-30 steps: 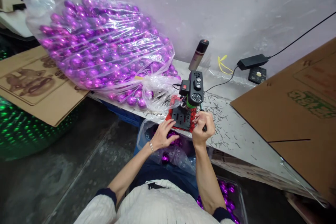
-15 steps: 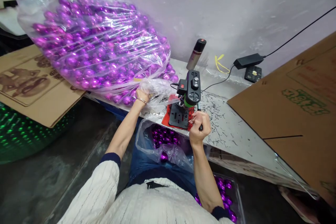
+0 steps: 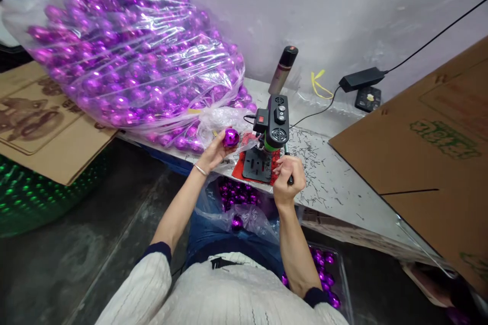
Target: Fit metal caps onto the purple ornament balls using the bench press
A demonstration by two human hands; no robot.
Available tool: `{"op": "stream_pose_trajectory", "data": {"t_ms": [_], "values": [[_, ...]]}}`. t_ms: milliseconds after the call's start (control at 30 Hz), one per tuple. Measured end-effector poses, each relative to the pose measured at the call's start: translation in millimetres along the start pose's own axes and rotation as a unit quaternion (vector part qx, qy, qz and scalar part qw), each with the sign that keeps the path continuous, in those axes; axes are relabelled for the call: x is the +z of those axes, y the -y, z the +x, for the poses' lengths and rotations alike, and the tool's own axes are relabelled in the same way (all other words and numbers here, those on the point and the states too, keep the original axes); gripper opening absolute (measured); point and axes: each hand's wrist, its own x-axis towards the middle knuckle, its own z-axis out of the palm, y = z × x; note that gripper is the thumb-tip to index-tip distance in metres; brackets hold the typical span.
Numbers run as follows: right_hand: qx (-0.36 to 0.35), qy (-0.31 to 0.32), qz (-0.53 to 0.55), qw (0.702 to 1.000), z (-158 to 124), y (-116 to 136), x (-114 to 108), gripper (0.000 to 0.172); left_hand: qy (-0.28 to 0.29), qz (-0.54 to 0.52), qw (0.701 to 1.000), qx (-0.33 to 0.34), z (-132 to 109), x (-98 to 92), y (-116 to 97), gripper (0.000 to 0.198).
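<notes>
Has hands apart, each closed on a separate thing. Holds a purple ball (image 3: pixel 231 137) in the left hand (image 3: pixel 214 155), just left of the black press (image 3: pixel 278 119). Grips the lever handle (image 3: pixel 291 181) with the right hand (image 3: pixel 288 176), at the front right of the press. Hemmed in, left of the press, by a large clear bag (image 3: pixel 152 23) of purple balls, with bunched plastic (image 3: pixel 231 117) reaching close to the press; far right, by a cardboard box (image 3: pixel 430 127). Noted behind the press: a black-capped can (image 3: pixel 282 70); behind and right, a black adapter (image 3: pixel 362 79). Noted right of the press: dark thin scraps (image 3: pixel 305 150) strewn over the desk (image 3: pixel 341 195). Noted below and in front of the press: an open plastic bag (image 3: pixel 253 217) with purple balls; lower right, a clear tray (image 3: pixel 345 287) holding more.
</notes>
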Motion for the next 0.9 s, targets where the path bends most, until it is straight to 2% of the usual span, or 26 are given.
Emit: {"op": "stream_pose_trajectory", "data": {"t_ms": [67,133,267,467,567,667,767,900], "values": [[0.0,0.003,0.001,1.0,5,2,-1,0.034,0.008,-0.104,0.993,-0.055,-7,8.2,14,0.04],[0.003,0.008,0.005,1.0,11,4,-3,0.033,0.009,-0.157,0.984,-0.085,-12,15.3,27,0.036],[0.013,0.016,0.013,1.0,24,9,-4,0.035,-0.003,-0.153,0.985,-0.079,-19,24.1,51,0.029],[0.023,0.025,0.002,0.999,33,13,-4,0.036,-0.051,0.0,0.997,-0.062,-19,26.1,72,0.049],[0.016,0.027,0.002,1.0,32,13,-5,0.036,-0.085,0.086,0.993,0.015,-14,28.8,83,0.062],[0.001,0.027,-0.004,1.0,31,11,-6,0.035,-0.08,0.163,0.981,0.068,-10,33.5,95,0.073],[-0.014,0.029,-0.009,0.999,30,11,-7,0.035,-0.056,0.253,0.959,0.117,-7,36.9,102,0.076],[-0.029,0.031,-0.01,0.999,28,11,-8,0.033,-0.046,0.392,0.9,0.183,-4,38.1,105,0.072]]}}
